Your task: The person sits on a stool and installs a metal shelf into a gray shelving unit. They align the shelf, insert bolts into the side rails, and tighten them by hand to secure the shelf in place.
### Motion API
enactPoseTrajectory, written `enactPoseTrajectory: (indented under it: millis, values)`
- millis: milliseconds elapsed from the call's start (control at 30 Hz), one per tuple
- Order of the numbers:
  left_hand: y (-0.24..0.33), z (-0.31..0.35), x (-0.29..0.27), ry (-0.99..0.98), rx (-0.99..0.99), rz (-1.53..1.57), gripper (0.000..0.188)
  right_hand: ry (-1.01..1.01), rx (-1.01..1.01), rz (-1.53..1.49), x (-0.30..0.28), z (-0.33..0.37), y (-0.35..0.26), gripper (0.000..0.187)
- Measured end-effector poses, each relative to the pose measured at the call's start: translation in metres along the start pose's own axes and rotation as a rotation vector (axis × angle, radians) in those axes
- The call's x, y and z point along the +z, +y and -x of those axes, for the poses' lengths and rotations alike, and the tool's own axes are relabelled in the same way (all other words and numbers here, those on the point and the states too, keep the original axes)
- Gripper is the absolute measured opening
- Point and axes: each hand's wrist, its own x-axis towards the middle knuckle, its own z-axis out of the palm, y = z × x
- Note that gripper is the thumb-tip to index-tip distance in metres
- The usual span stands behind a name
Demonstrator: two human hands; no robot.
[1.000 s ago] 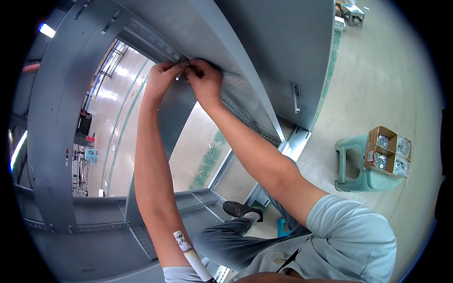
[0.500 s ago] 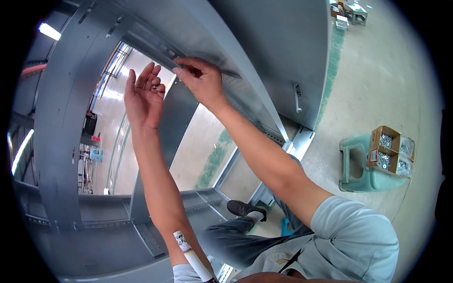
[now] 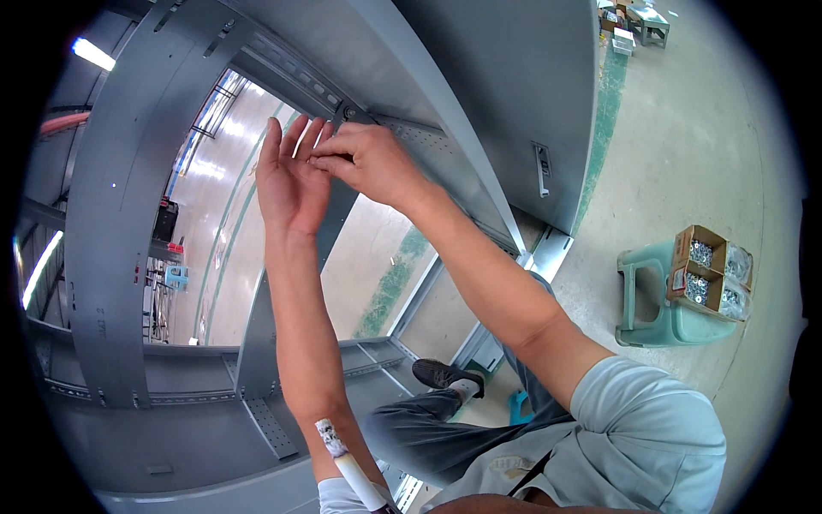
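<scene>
My left hand (image 3: 293, 184) is raised with its palm turned up and its fingers stretched apart. At the base of its fingers, my right hand (image 3: 372, 163) has thumb and forefinger pinched together; what lies between them, if anything, is too small to make out. Just behind the fingertips runs a slotted metal rail (image 3: 295, 73) of the grey cabinet frame (image 3: 107, 223). A small round bolt or nut (image 3: 348, 113) sits at the rail, above my right hand.
A grey door panel (image 3: 505, 86) with a handle (image 3: 540, 171) stands to the right. Beyond it, a green stool (image 3: 634, 295) bears a divided cardboard box (image 3: 695, 295) of small metal hardware. A lit cigarette (image 3: 355, 475) with long ash juts in at the bottom.
My right hand has come off the rail and down to my left palm, uncovering the bolt or nut. My left hand has shifted right, its curled fingers now straighter.
</scene>
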Motion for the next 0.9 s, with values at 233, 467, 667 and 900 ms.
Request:
enactPoseTrajectory:
  millis: [233,467,667,900]
  values:
    - [-0.010,-0.018,-0.012,-0.027,0.065,-0.049,0.050,-0.003,0.091,-0.006,-0.004,-0.003,0.001,0.015]
    - [-0.007,-0.033,0.003,0.042,0.282,-0.457,0.057,0.383,0.332,-0.322,0.008,-0.004,0.051,0.018]
    - [0.001,-0.067,-0.022,0.056,0.312,-1.055,0.046,0.528,0.121,0.046,0.029,-0.003,0.058,0.013]
    - [-0.006,-0.092,-0.013,-0.068,0.063,-1.141,0.041,0.630,0.069,0.094,0.041,-0.009,0.076,0.018]
